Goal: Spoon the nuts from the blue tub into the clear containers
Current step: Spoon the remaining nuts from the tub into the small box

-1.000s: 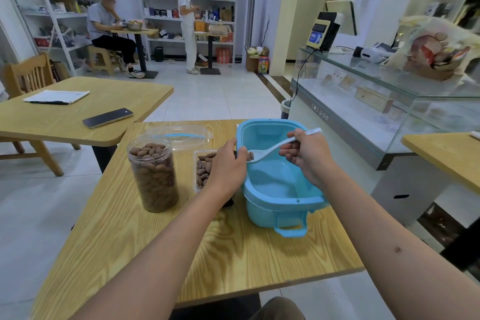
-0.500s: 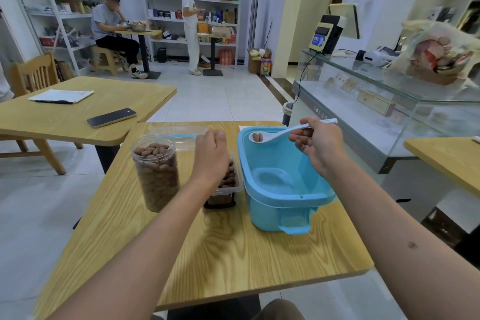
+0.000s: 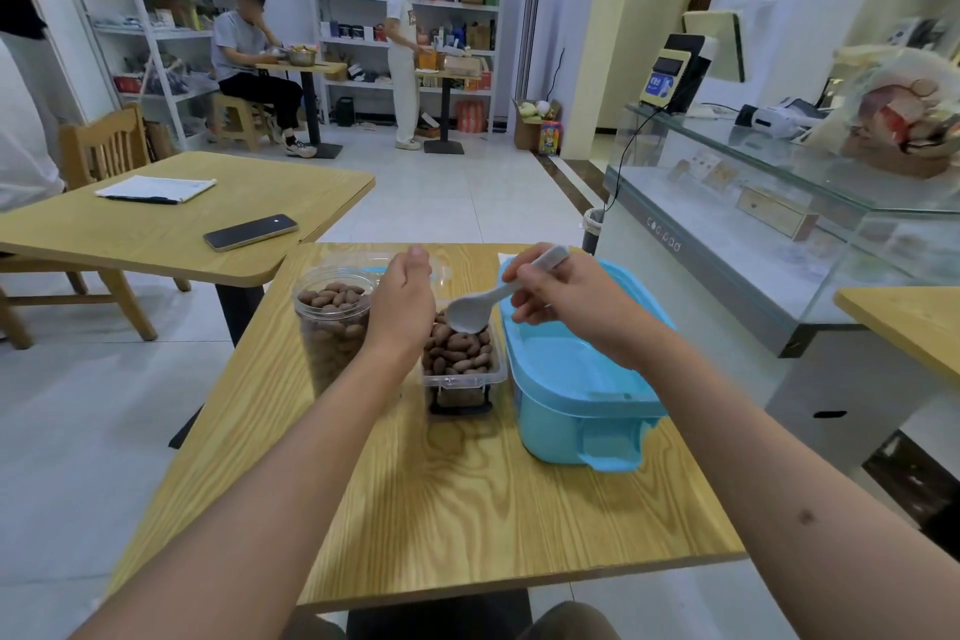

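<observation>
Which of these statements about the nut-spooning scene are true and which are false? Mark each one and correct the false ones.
1. The right hand holds the white spoon. True.
2. The spoon's bowl is over the blue tub. False: it is over the rectangular clear container.
3. The round jar holds nuts. True.
4. The left hand holds the phone. False: the phone lies on the neighbouring table; the hand is beside the rectangular clear container.
5. The round jar stands right of the blue tub. False: it stands to its left.
</observation>
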